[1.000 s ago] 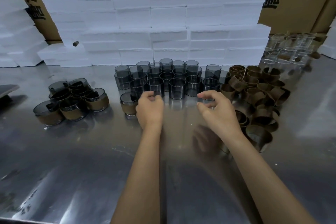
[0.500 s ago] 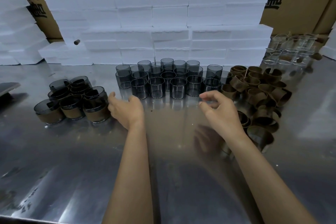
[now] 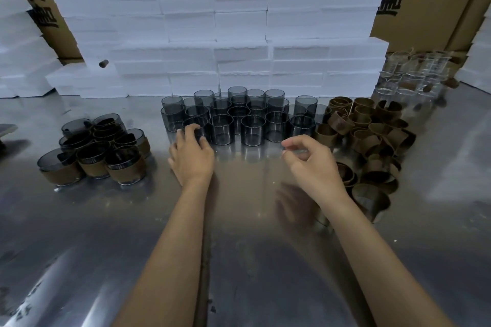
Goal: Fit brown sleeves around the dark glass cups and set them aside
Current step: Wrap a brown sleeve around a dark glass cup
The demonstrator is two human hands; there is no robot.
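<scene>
Dark glass cup (image 3: 195, 129) gripped by L hand (image 3: 191, 157); R hand (image 3: 312, 164) empty.

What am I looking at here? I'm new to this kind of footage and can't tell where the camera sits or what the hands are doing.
There is no machine: a person works with bare hands, filmed by a camera worn on the head, looking forward and down. The left hand curls its fingers round a bare dark glass cup at the front of a cluster. The right hand hovers with fingers loosely curled, holding nothing. On the metal table, brown sleeves are piled to the right, and finished cups wearing sleeves stand to the left. Behind are white foam blocks, cardboard boxes and some clear glasses.
</scene>
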